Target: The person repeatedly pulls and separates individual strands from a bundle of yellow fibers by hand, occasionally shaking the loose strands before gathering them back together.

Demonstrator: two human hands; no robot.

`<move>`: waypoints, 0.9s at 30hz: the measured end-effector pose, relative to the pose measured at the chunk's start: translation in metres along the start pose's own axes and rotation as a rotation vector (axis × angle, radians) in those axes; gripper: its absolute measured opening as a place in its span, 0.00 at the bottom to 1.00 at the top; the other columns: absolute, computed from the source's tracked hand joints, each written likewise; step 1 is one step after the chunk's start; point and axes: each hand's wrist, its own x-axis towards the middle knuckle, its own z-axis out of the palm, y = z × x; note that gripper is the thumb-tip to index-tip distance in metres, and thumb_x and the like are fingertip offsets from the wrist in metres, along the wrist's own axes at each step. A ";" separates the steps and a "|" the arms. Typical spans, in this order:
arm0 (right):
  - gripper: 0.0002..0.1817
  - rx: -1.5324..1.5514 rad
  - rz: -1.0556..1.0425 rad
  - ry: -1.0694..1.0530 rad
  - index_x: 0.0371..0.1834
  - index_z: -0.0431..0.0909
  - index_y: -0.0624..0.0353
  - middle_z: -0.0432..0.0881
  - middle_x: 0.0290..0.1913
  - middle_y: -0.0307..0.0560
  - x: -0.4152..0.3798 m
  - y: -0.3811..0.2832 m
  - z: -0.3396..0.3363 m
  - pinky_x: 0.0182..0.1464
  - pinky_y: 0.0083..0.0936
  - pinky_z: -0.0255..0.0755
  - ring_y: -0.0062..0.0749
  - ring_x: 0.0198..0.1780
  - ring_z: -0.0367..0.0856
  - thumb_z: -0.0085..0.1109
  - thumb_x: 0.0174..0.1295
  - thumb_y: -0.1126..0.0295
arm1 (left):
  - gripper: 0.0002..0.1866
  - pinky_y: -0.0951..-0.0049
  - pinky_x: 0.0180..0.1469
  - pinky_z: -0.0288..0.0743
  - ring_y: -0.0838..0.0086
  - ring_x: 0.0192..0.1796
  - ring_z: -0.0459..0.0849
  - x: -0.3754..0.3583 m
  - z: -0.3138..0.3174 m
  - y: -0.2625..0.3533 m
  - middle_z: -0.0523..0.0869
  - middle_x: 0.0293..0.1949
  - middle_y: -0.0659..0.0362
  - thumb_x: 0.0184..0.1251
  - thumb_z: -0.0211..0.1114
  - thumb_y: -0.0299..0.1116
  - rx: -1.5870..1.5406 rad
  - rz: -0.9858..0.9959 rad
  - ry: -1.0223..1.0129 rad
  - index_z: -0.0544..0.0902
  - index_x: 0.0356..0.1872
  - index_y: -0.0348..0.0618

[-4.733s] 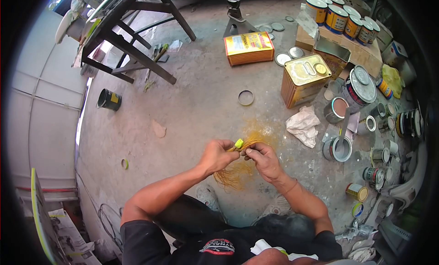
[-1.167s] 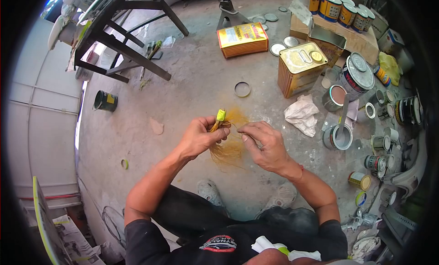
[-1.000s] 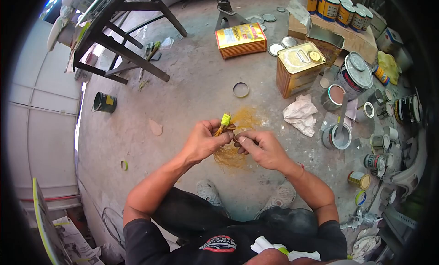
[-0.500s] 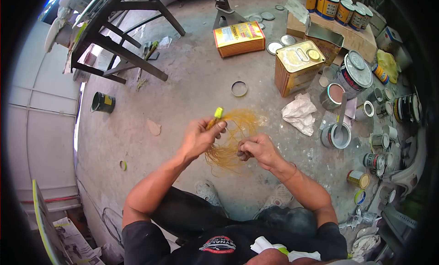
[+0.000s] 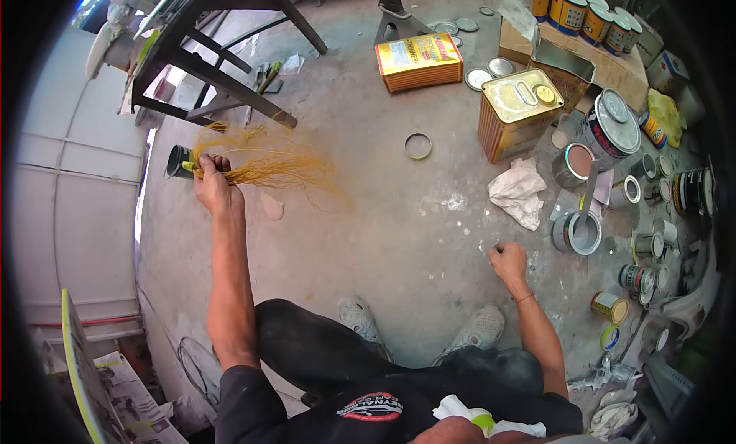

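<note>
My left hand (image 5: pixel 213 182) is closed around a bundle of long yellow strands (image 5: pixel 280 168), bound at one end with yellow-green tape (image 5: pixel 188 167). Its loose ends fan out to the right above the concrete floor. Just behind the taped end, a small dark can (image 5: pixel 177 157) is partly covered by the hand and bundle. My right hand (image 5: pixel 508 262) is apart from the strands, low on the right, with its fingers curled in. Whether anything is inside those fingers is hidden. A crumpled white cloth (image 5: pixel 517 193) lies beyond it.
A yellow thinner tin (image 5: pixel 418 61) lies near a standing square tin (image 5: pixel 521 99). Paint cans, including an open grey one (image 5: pixel 576 234) with a stirring stick, crowd the right side. A ring-shaped lid (image 5: pixel 418 146) lies mid-floor. A dark metal stand (image 5: pixel 222 68) is at upper left.
My left hand has swung left with the strand bundle, over by the dark can. My right hand has parted from the strands and moved right. The view has shifted slightly left.
</note>
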 end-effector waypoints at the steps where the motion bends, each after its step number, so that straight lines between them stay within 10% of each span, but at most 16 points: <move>1: 0.16 -0.023 0.024 0.015 0.29 0.84 0.63 0.80 0.22 0.58 0.000 -0.002 -0.005 0.32 0.35 0.72 0.47 0.25 0.81 0.57 0.51 0.60 | 0.06 0.79 0.37 0.74 0.79 0.30 0.76 -0.008 0.007 0.007 0.78 0.30 0.63 0.71 0.59 0.31 -0.005 0.002 -0.006 0.77 0.37 0.39; 3: 0.15 0.139 0.026 -0.001 0.31 0.84 0.64 0.81 0.23 0.56 0.003 -0.027 -0.028 0.32 0.33 0.72 0.44 0.26 0.81 0.57 0.52 0.62 | 0.05 0.80 0.37 0.73 0.79 0.30 0.76 -0.041 0.019 0.000 0.79 0.31 0.63 0.68 0.63 0.29 0.235 -0.175 -0.468 0.78 0.38 0.38; 13: 0.10 0.532 -0.699 0.075 0.42 0.82 0.65 0.85 0.36 0.52 -0.003 -0.189 -0.088 0.41 0.26 0.75 0.34 0.35 0.84 0.58 0.60 0.72 | 0.16 0.76 0.43 0.75 0.78 0.36 0.80 -0.189 0.065 -0.002 0.84 0.35 0.61 0.61 0.70 0.30 0.560 -0.679 -1.111 0.79 0.47 0.32; 19: 0.14 0.982 -0.290 -0.712 0.43 0.80 0.69 0.84 0.36 0.50 0.004 -0.181 -0.072 0.40 0.25 0.77 0.29 0.36 0.84 0.52 0.67 0.67 | 0.14 0.76 0.43 0.74 0.79 0.37 0.81 -0.209 0.062 0.006 0.85 0.36 0.60 0.63 0.68 0.30 0.559 -0.691 -1.231 0.81 0.46 0.33; 27: 0.14 1.067 -0.136 -0.824 0.43 0.80 0.68 0.84 0.36 0.47 0.006 -0.171 -0.069 0.34 0.20 0.77 0.24 0.32 0.83 0.57 0.66 0.66 | 0.11 0.78 0.43 0.73 0.82 0.39 0.80 -0.215 0.059 0.000 0.85 0.36 0.61 0.64 0.67 0.30 0.681 -0.731 -1.335 0.83 0.45 0.36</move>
